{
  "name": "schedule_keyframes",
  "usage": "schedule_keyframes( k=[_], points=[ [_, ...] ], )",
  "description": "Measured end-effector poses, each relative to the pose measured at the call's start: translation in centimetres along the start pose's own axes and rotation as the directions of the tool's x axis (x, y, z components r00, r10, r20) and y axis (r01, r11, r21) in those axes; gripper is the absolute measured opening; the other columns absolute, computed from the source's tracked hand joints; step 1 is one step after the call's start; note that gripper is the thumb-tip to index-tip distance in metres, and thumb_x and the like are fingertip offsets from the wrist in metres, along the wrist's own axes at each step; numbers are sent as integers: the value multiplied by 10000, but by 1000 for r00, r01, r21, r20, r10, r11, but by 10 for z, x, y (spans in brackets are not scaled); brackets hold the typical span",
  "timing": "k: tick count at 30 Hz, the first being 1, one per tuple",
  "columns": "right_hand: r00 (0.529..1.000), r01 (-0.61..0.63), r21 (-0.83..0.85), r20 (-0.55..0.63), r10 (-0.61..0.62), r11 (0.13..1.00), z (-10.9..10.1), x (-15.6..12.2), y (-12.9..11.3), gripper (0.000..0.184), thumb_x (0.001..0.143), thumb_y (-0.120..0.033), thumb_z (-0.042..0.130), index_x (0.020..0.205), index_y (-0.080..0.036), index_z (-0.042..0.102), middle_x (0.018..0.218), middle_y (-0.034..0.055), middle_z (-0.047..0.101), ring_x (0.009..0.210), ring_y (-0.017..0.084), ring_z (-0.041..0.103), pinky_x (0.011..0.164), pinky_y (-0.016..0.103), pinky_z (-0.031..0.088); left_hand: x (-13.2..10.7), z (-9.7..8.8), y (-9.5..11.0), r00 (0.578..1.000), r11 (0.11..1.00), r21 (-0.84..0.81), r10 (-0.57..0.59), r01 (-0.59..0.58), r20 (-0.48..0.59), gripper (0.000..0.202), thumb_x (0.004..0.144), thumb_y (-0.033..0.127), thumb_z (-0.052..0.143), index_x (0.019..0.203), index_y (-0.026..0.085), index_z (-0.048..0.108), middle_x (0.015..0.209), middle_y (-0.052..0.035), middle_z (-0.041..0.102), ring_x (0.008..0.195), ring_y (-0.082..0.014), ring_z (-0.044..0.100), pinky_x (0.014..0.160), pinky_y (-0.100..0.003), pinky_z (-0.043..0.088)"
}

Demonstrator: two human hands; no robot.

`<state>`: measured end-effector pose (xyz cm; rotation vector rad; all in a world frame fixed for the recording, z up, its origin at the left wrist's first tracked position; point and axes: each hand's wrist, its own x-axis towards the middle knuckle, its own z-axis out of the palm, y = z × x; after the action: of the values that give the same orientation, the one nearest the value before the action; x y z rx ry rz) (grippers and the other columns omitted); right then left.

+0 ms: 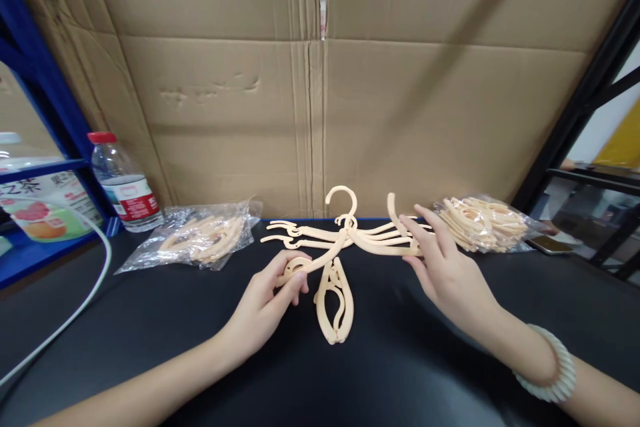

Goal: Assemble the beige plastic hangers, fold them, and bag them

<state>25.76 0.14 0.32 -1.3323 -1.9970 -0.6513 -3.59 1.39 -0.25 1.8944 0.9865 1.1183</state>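
Note:
A cream plastic folding hanger (pixel 377 247) is spread between my two hands, its hook up. My left hand (pixel 267 297) pinches the end of its left arm, fingers closed round it. At the other end, my right hand (pixel 447 267) has thumb and fingers closed on the right arm, where a curved piece sticks upward. Behind it lie several more unfolded hangers (pixel 285 236), partly hidden by the held one. One folded hanger (pixel 326 320) lies on the black table just in front, between my hands.
A clear plastic bag of folded hangers (pixel 200 240) lies at the left, another bag (pixel 487 220) at the right. Left of them stand a red-capped bottle (pixel 127 190) and a white cable (pixel 100 273). A phone (pixel 550 244) lies far right. Cardboard (pixel 225 93) walls the back.

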Motion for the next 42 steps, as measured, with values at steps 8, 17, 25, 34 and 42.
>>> schedule_keyframes(
  k=[8,17,25,34,42],
  points=[
    [987,-132,465,140,74,876,14,3,18,350,901,-233,525,1245,-215,587,1068,99,719,939,266,689,842,442,564,1,0,2,1000,1000,-7,6,-6,-13,218,919,375,539,1014,192,610,722,1,583,614,-140,538,574,-244,463],
    [941,-338,759,275,197,557,13,10,30,316,902,-406,575,1146,-226,662,1192,96,673,1103,258,627,962,431,504,4,0,8,966,933,-352,-158,79,-203,201,755,329,753,738,158,649,736,-4,609,603,-103,495,559,-210,433],
    [884,-463,859,429,189,216,7,9,7,279,832,-476,673,885,-204,635,897,47,639,851,197,636,839,372,559,-3,10,20,962,788,-587,-268,185,-58,248,774,362,769,751,153,636,677,18,599,666,-104,561,698,-219,493],
    [794,-575,776,606,-52,261,9,8,12,446,923,-576,486,1038,-168,625,903,80,666,781,184,635,754,352,535,-6,11,22,968,732,-671,-236,120,-83,196,807,326,754,797,163,646,725,4,661,803,-154,659,849,-297,547],
    [720,-576,757,648,-248,309,-2,9,2,350,871,-441,660,1081,-176,566,814,33,704,740,155,620,715,293,471,-1,6,19,924,642,-757,-351,122,-149,221,742,298,813,775,155,648,710,-4,662,837,-177,673,885,-323,556]
  ],
)
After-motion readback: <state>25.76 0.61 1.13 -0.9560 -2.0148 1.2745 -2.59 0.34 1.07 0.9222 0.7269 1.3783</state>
